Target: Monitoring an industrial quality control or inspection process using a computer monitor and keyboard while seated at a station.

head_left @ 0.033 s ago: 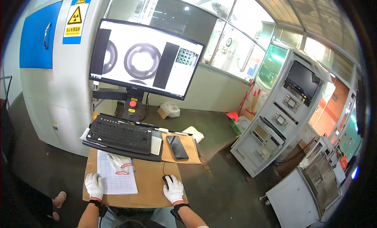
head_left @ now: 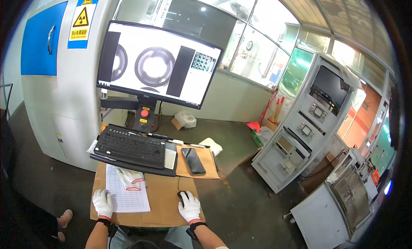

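My right hand (head_left: pixel 189 207), in a white knit glove, lies over a black computer mouse (head_left: pixel 184 196) on the brown board tabletop (head_left: pixel 167 217). In a matching glove, my left hand (head_left: pixel 102 203) rests palm down at the tabletop's left side. It holds nothing, and its fingers lie by the left edge of a printed form sheet (head_left: pixel 133 202). A loose pair of white gloves (head_left: pixel 129 179) with red cuffs covers part of the sheet. Beyond it, a black keyboard (head_left: pixel 131 148) sits on a raised tray. The monitor (head_left: pixel 159 62) above displays grey ring shapes.
A dark phone (head_left: pixel 193 161) lies right of the keyboard. Under the monitor is a red push button (head_left: pixel 144 113). A large white cabinet (head_left: pixel 77 107) with a blue door stands left, a grey equipment rack (head_left: pixel 296 141) right. At lower left, another person's foot (head_left: pixel 65 218) shows.
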Demonstrator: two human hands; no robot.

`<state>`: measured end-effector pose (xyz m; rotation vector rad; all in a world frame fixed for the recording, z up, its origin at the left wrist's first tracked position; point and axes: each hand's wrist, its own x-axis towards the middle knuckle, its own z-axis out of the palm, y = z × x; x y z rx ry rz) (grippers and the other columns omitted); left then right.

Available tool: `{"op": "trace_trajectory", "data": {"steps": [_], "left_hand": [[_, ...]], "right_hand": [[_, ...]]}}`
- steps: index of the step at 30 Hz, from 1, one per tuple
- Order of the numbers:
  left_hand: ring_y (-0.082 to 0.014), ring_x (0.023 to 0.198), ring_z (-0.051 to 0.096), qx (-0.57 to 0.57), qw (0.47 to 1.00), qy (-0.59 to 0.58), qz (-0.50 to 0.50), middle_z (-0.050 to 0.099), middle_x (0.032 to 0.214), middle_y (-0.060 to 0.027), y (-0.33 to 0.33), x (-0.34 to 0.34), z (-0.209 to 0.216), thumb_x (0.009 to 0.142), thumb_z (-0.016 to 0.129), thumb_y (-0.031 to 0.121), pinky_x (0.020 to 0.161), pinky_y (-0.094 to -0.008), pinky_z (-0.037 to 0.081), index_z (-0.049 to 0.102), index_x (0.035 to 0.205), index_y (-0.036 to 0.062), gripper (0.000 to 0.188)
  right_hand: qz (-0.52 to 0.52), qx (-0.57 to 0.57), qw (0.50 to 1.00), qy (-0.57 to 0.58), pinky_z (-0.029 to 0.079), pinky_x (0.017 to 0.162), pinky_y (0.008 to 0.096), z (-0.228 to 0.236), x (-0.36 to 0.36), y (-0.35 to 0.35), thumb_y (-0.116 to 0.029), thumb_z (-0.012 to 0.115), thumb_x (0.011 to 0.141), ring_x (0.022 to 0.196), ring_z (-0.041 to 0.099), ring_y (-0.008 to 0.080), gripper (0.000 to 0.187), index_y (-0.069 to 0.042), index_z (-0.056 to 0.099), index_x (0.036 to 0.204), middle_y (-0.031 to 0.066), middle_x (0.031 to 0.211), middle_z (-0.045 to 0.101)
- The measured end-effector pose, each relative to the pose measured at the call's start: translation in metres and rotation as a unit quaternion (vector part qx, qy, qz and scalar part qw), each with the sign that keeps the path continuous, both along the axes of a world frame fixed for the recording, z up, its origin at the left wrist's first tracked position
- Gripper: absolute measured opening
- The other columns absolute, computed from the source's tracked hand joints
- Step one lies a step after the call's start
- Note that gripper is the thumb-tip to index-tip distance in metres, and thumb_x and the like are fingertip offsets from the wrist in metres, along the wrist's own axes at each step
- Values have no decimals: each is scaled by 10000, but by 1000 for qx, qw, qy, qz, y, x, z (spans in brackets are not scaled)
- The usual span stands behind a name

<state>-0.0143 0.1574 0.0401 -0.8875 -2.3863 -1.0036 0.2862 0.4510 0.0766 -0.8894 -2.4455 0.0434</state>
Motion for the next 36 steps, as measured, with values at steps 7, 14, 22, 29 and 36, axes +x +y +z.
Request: {"op": "trace_trajectory", "data": {"steps": [7,14,22,29,36], "left_hand": [[-412,1095,591,-1,1000,21,7,653,1072,-175,2,2,3,893,672,165,979,-534,454,662,1054,40,204],[-410,1087,591,-3,1000,16,2,646,1080,-182,0,-1,-5,900,667,174,977,-531,458,658,1059,39,209],[-415,1093,589,4,1000,12,-8,643,1099,-184,1,1,2,902,661,177,985,-526,454,653,1043,45,193],[-414,1107,583,6,999,34,7,645,1106,-178,1,-1,-8,902,666,171,991,-529,451,662,1034,48,180],[-411,1110,581,1,1000,12,4,640,1102,-176,2,3,2,906,662,172,998,-526,449,661,1033,49,177]], "right_hand": [[3,15,1000,11,546,893,535,-4,-2,3,-283,701,867,1038,655,394,522,-194,623,1375,144,1388,610],[5,11,1000,13,545,898,535,-6,1,3,-292,707,870,1043,655,397,532,-193,616,1385,143,1400,608],[-1,8,1000,0,539,907,524,-6,-1,3,-291,704,883,1042,656,391,518,-199,619,1386,140,1403,609],[3,21,1000,7,541,903,516,-8,-1,3,-290,710,880,1042,657,386,517,-193,625,1381,152,1391,617],[8,8,1000,6,538,912,525,-8,0,4,-290,707,880,1058,655,398,537,-190,610,1398,158,1395,614]]}}
